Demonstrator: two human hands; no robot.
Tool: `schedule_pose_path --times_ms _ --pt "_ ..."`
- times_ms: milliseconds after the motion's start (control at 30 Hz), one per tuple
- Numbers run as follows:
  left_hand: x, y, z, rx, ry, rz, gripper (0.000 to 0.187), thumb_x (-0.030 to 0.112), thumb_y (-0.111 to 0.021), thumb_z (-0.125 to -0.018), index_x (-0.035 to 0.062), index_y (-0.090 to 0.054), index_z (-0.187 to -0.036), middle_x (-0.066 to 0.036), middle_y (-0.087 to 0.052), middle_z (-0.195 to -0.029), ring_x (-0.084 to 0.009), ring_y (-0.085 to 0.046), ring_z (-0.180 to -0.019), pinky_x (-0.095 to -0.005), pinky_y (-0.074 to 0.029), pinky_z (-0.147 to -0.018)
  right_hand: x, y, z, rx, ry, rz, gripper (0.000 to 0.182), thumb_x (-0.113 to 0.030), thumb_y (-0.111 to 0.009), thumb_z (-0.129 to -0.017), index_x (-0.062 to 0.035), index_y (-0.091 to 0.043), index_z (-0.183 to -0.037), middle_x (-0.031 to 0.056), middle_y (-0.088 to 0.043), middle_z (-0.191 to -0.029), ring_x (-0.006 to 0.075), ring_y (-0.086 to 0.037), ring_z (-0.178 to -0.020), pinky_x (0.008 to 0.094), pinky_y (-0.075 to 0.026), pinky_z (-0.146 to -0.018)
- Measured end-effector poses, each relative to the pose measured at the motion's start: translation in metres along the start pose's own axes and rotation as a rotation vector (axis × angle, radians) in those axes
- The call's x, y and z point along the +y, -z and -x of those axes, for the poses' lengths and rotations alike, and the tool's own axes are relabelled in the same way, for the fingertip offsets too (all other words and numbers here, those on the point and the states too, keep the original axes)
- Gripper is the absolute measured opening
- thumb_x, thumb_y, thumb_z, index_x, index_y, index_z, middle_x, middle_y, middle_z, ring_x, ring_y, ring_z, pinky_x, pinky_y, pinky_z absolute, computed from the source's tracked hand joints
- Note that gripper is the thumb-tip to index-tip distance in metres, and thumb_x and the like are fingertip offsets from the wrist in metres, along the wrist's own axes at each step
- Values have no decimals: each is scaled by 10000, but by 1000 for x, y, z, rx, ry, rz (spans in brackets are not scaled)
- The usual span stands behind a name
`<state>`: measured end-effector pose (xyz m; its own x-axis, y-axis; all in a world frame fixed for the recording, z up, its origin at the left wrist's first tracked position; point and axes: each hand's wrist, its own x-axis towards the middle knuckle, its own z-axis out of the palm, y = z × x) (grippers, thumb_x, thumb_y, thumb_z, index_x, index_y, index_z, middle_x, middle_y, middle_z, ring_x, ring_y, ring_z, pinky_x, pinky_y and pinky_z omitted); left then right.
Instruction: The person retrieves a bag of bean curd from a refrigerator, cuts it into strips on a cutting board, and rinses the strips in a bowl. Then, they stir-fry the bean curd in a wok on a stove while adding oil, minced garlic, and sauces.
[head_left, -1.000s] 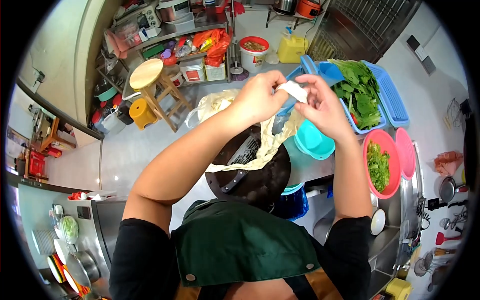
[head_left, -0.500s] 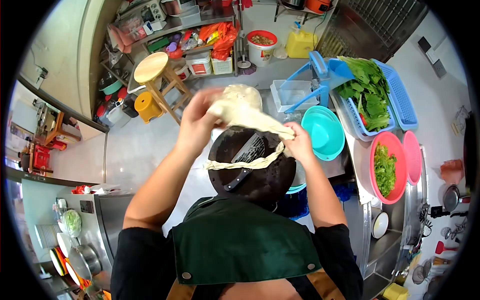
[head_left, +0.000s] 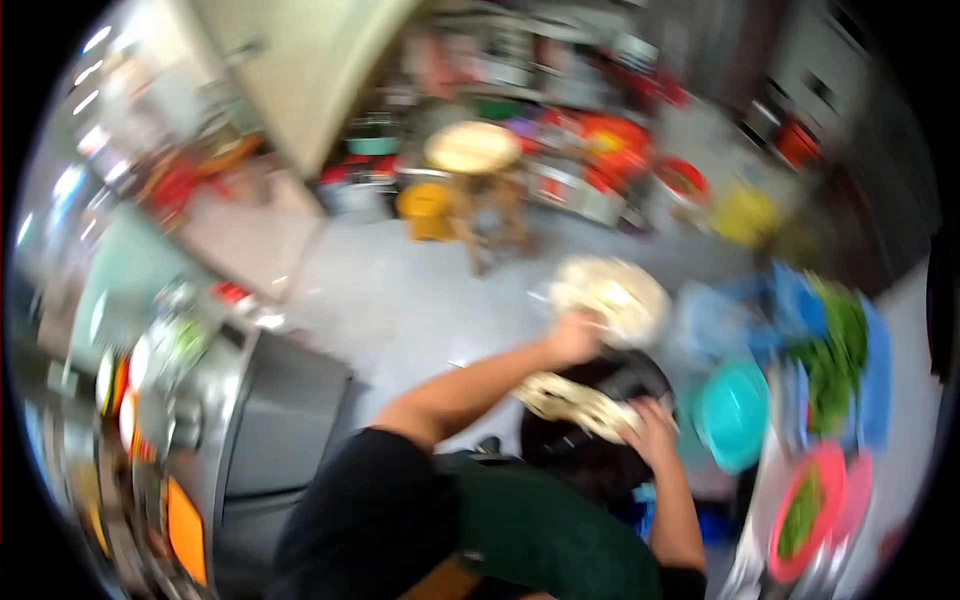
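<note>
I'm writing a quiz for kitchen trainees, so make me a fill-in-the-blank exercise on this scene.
The right hand holds the pale strip over a dark chopping board whose shape is ____.
The pale heap is nearer the ____ hand.
The person's apron is dark ____.
The basin holding greens is ____.
Missing words: round; left; green; pink.

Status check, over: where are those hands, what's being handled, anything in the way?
Left hand by pale heap; right hand at pale strip's end; grips blurred. Strip over dark board. Turquoise bowl beside board, not between hands.
</note>
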<state>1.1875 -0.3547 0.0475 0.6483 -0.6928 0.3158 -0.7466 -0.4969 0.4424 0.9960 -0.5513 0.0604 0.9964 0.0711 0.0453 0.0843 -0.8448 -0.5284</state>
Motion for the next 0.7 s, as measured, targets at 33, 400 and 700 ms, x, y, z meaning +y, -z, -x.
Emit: schedule_pose_path --times_ms 33,400,700 --pt "-13 -40 -19 274 273 372 132 109 -507 -692 27 -585 -761 -196 -575 -793 -323 -558 -749 -421 -450 -670 0 -4 1 28 -2 -36 490 -201 -698 -594 -64 -556 -1043 154 -496 -1115 324 -448 -1045 387 -350 -900" --pt "-19 -49 -74 62 809 51 211 82 -475 -745 8 -571 -917 -151 -596 -923 -306 -555 -906 -367 -449 -771 -48 17 25 186 116 33 264 -190 -584 -793 4 -574 -972 181 -587 -895 300 -545 -826 365 -421 -759" --pt "-20 -54 -63 -164 827 57 242 120 -499 -753 13 -617 -935 -183 -599 -947 -299 -584 -886 -362 -456 -770 -66 22 -42 113 118 -78 252 -198 -556 -790 -34 -571 -981 166 -530 -1046 311 -483 -975 379 -365 -873"
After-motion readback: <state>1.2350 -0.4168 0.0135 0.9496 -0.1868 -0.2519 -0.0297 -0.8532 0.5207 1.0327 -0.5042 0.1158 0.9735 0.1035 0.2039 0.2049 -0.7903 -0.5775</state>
